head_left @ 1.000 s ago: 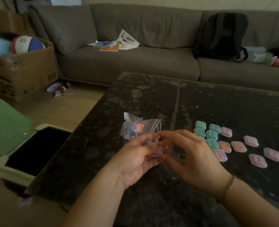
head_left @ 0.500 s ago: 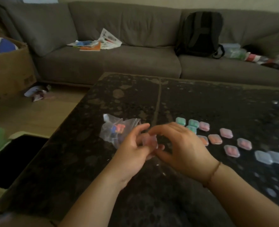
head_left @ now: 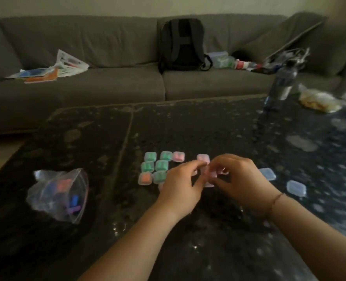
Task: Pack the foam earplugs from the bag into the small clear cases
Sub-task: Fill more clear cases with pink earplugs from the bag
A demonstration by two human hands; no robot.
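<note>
Left hand (head_left: 181, 184): fingers curled, pinching a small pink case (head_left: 209, 175).
Right hand (head_left: 242, 182): pinching the same case.
Bag (head_left: 59, 194): near left on the worktop (head_left: 99, 138).
Filled cases (head_left: 153, 169): just beside the hands, left.

Light: dim, greenish-grey cast.
Glare: small glints on tabletop (head_left: 188, 128), near edge.
Blur: motion smear strongest right side; bottle (head_left: 281, 86) streaked.
Focus: soft throughout.
Distortion: wide-angle bowing of sofa (head_left: 107, 84) at edges.
</note>
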